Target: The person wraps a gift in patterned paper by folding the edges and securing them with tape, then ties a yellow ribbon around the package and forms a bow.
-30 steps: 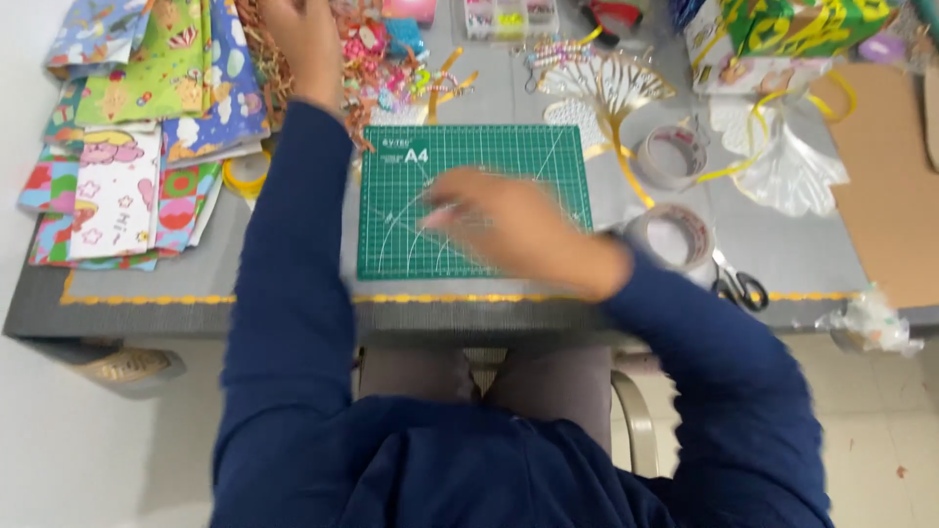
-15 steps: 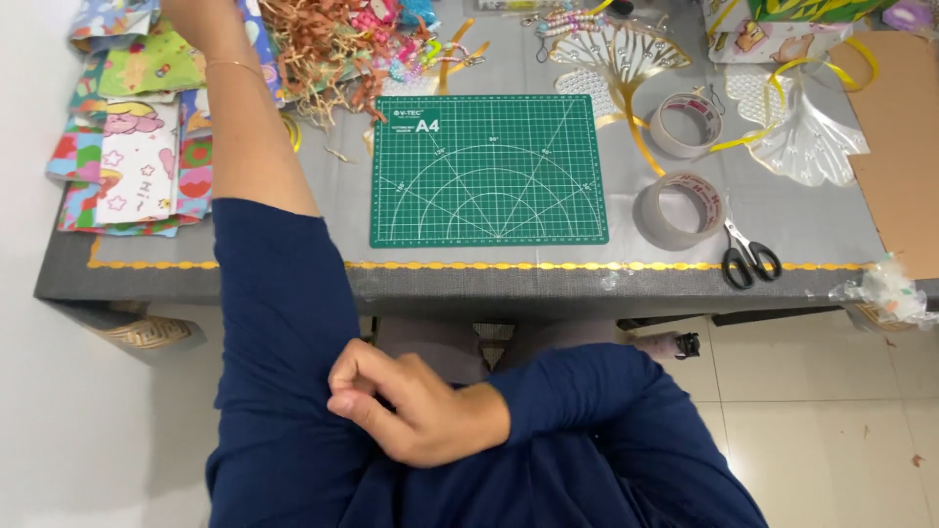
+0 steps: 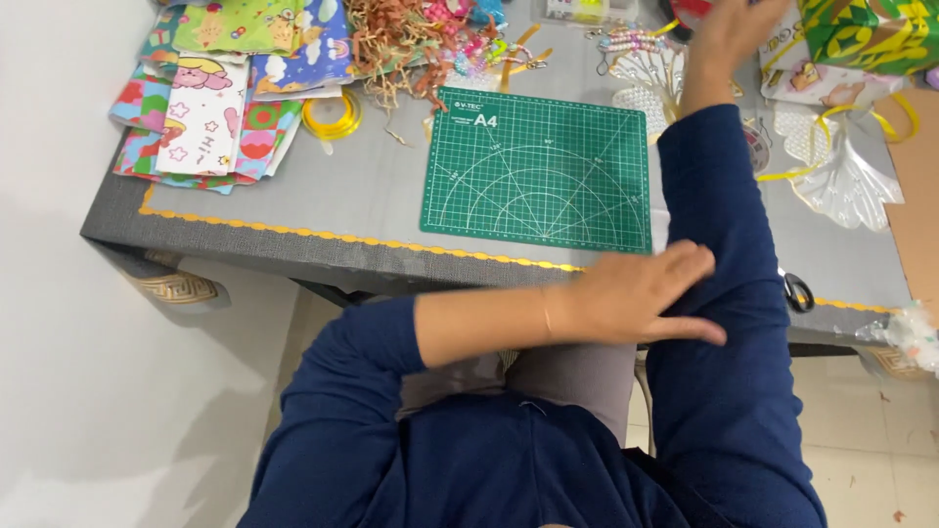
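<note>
Since the earlier frame the arms had swapped: the left hand (image 3: pixel 636 293), fingers extended together, lay on the right sleeve (image 3: pixel 724 293). The right hand (image 3: pixel 729 34) reached toward the upper right of the frame; its fingers could not be told, being blurred.

Left hand (image 3: pixel 641 298) lies flat, fingers together, against the right sleeve (image 3: pixel 729 284) at the near edge of the grey counter (image 3: pixel 342 210). Right hand (image 3: pixel 729 34) is stretched to the far side, beside a green patterned box (image 3: pixel 871 34); nothing visible in its grip (fingers partly cut off by the frame). Green cutting mat (image 3: pixel 538 171) lies bare mid-counter. Patterned paper sheets (image 3: pixel 220 93) are stacked far left, a yellow ribbon roll (image 3: pixel 331 115) just beside them. Scissors (image 3: pixel 797 290) show at the right sleeve's edge.
</note>
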